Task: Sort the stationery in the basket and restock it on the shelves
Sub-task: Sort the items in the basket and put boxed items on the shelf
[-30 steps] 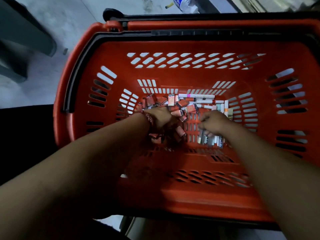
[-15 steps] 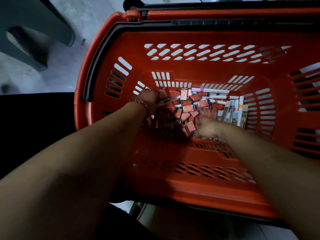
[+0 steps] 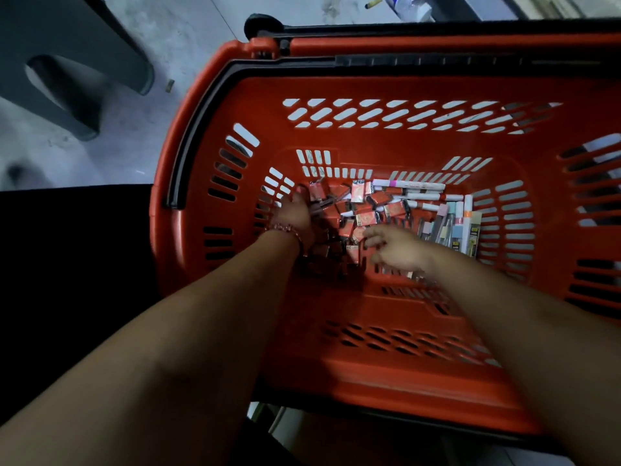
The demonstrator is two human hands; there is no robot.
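My left hand [image 3: 295,216] digs into little square red boxes [image 3: 366,218] mid-frame, grip unclear; my right hand [image 3: 398,248] lies open just beside them.

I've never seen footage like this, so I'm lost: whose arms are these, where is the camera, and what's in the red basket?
There is no machine here. A person wears one camera on the head, looking down at their own arms. Both arms reach into a red plastic basket. The left hand, with a beaded bracelet, is dug into a heap of small red packets; whether it grips any is hidden. The right hand touches the heap with loose fingers and seems to hold nothing. Beyond lie white markers, with slim packs to the right.
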